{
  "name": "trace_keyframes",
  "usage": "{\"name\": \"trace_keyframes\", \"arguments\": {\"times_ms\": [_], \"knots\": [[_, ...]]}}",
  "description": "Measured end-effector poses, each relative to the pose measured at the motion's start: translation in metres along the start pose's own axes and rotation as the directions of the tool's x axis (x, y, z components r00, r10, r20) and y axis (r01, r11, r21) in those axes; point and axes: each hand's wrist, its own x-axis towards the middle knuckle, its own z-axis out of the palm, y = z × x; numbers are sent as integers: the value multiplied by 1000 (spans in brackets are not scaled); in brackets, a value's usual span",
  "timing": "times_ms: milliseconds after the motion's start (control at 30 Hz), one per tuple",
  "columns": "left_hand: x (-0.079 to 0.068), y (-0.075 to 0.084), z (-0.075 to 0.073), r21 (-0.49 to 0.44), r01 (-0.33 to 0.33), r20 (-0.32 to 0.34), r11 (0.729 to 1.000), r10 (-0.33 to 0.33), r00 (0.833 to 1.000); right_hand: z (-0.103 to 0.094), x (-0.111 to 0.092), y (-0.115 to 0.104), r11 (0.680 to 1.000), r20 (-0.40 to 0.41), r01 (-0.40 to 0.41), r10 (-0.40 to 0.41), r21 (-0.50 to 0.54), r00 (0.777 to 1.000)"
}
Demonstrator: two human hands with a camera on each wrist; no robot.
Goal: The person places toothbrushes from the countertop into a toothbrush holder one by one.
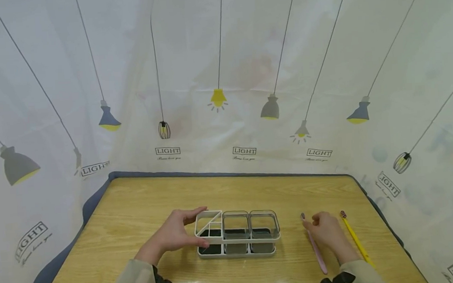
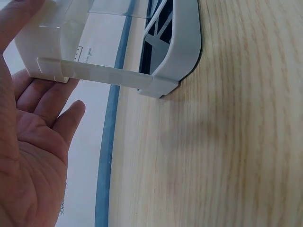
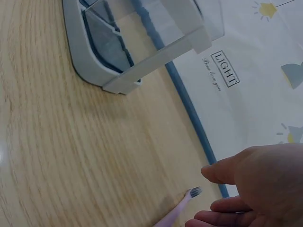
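Note:
A white two-tier toothbrush holder (image 1: 249, 240) with clear square rings in its upper tier stands upright on the table. At its left end my left hand (image 1: 173, 230) grips the upper tier, thumb in front and fingers behind. My right hand (image 1: 327, 231) is just over the upper part of a pink toothbrush (image 1: 318, 258), its fingers loosely bent. In the right wrist view, the thumb and fingers stand apart, and the pink toothbrush (image 3: 173, 215) lies below them on the wood. A yellow toothbrush (image 1: 355, 235) lies to the right of that hand.
The wooden table (image 1: 144, 200) has a dark blue border (image 1: 228, 173) along its far edge. A white sheet (image 1: 188, 52) printed with hanging lamps surrounds the table at the back and sides.

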Motion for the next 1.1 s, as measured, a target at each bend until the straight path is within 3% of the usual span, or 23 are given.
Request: {"name": "trace_keyframes", "arguments": {"times_ms": [767, 1100], "knots": [[0, 2, 1, -36, 34, 0, 999, -34, 999, 19, 20, 18, 999, -20, -32, 32, -20, 999], [-1, 1, 1, -34, 48, 0, 998, -48, 999, 22, 22, 12, 999, -11, -51, 50, -21, 999]]}}
